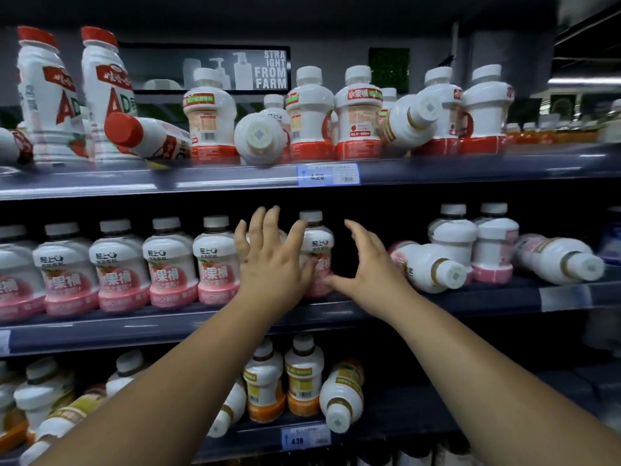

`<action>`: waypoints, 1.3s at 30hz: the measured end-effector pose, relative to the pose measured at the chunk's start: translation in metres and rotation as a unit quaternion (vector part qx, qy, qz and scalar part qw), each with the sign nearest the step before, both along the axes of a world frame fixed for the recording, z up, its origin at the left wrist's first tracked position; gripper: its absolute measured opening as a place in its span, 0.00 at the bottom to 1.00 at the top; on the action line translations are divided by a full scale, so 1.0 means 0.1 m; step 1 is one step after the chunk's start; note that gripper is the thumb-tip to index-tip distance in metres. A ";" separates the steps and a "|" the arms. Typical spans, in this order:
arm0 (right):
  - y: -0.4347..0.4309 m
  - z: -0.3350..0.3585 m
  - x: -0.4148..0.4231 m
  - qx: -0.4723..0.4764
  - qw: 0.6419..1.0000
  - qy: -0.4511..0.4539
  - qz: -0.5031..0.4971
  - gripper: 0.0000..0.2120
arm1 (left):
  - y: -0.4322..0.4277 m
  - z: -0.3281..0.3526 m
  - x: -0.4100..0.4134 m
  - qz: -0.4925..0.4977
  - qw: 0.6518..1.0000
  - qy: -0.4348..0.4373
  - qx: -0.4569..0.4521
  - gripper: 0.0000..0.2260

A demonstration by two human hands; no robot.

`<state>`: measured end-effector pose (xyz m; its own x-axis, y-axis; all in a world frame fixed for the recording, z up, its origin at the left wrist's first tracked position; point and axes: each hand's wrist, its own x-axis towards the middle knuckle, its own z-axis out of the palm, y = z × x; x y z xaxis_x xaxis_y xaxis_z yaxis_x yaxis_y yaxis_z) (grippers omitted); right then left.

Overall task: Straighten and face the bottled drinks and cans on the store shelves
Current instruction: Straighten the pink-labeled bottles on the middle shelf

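Hands reach to the dark middle shelf [168, 327] in the head view. The left hand [272, 264] is spread, fingers straight and apart, its thumb against a white plastic bottle with a pink base band and white cap [319, 243], which stands upright at three o'clock of that hand. The right hand [366, 267] is also open, fingers curved and apart, gripping nothing; whether its thumb touches the bottle's base I cannot tell.

At nine o'clock stands a row of upright pink-banded white bottles [171, 260]. At three o'clock a toppled pink-banded bottle [430, 264] lies cap forward. At twelve o'clock, on the top shelf [437, 173], a toppled red-banded white bottle [258, 137] lies among upright ones. At six o'clock a tipped orange-banded white bottle [341, 395] leans forward.
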<state>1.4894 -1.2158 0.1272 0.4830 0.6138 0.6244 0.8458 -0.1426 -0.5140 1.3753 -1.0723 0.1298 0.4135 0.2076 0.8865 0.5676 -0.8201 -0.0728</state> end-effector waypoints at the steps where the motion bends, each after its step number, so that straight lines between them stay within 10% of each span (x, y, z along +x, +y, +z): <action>1: -0.13 0.06 0.04 0.007 0.999 -0.032 -0.004 0.44 | -0.07 0.00 0.06 -0.012 1.000 -0.004 0.010 0.28; 6: -0.82 0.33 0.39 -0.027 0.977 -0.181 -0.106 0.22 | -0.32 0.04 0.33 -0.025 0.999 0.022 -0.007 0.30; 13: -1.28 0.22 0.70 -0.185 0.961 -0.159 -0.127 0.26 | -0.44 0.06 0.50 0.049 0.995 0.061 -0.053 0.33; 21: -1.03 0.25 0.72 -0.001 0.989 -0.142 -0.041 0.16 | -0.34 0.01 0.36 0.059 0.992 0.102 -0.042 0.31; 29: -0.39 0.53 0.77 0.122 0.984 0.109 0.074 0.15 | -0.35 0.07 0.29 0.069 0.987 0.137 -0.055 0.33; 36: -0.03 0.32 0.80 0.066 0.972 0.200 0.100 0.47 | -0.38 0.07 0.26 0.085 0.989 0.113 -0.038 0.31; 39: 0.03 0.32 0.79 0.086 0.958 0.240 0.128 0.46 | -0.30 0.09 0.23 0.079 0.988 0.131 -0.024 0.31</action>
